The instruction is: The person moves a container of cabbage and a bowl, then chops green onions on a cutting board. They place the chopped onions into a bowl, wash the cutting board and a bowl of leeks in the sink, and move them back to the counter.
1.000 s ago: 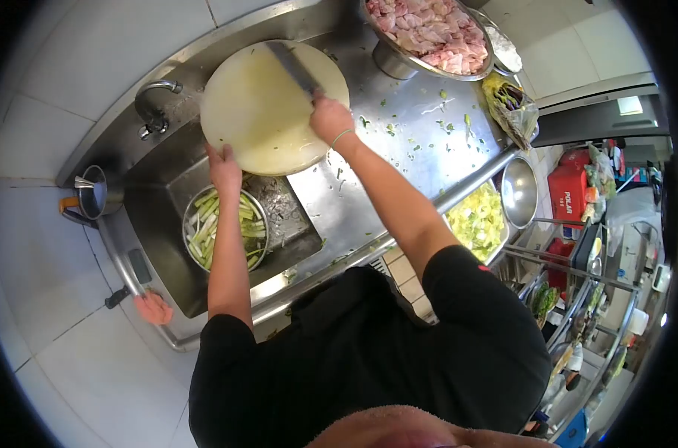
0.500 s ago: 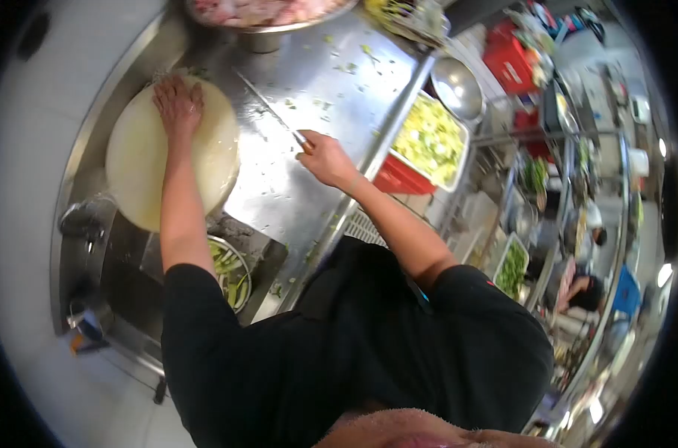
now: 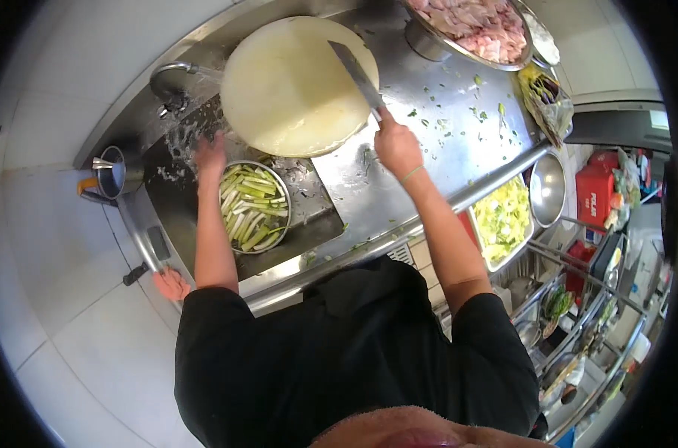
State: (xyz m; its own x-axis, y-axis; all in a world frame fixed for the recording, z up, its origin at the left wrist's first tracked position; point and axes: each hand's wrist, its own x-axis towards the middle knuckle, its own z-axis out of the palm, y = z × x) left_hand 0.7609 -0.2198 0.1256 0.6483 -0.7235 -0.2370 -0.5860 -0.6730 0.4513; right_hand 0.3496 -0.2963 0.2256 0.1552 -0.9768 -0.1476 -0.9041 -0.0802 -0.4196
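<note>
My right hand grips the handle of a knife, whose blade lies over the right part of a round white cutting board. Over the sink, my left hand is beside splashing water, left of the board's lower edge; its fingers are blurred. The faucet stands at the back left of the sink. Just right of my left hand is a round container of cut green and white vegetable pieces.
A metal bowl of raw meat stands at the back right, near a plastic bag. Green scraps dot the steel counter. Beyond its edge are a tray of chopped leaves and an empty steel bowl. A pink cloth hangs at left.
My left hand has moved off the cutting board to the splashing water over the sink. The knife in my right hand is now over the board. The camera view has turned.
</note>
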